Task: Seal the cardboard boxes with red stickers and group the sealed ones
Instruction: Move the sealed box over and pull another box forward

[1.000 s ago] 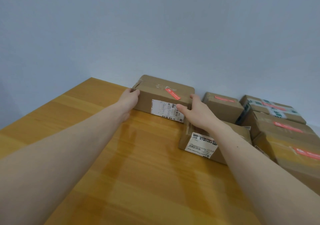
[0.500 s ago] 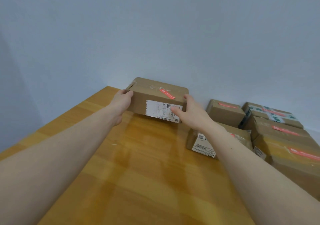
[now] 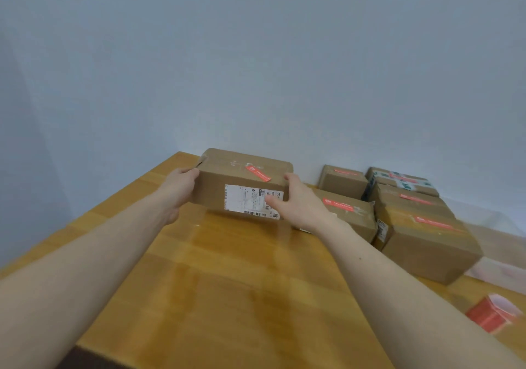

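Lower right of the frame: a roll of red stickers (image 3: 492, 314) on the tabletop (image 3: 227, 283). Centre: the left hand (image 3: 179, 189) and right hand (image 3: 299, 200) clasp the short ends of a sealed cardboard box (image 3: 244, 186), which appears lifted off the surface; its long axis runs left to right. Right of centre, farther back: the sealed boxes (image 3: 412, 215) stand grouped. The group lies on the right hand's side, so the carry likely goes rightward.
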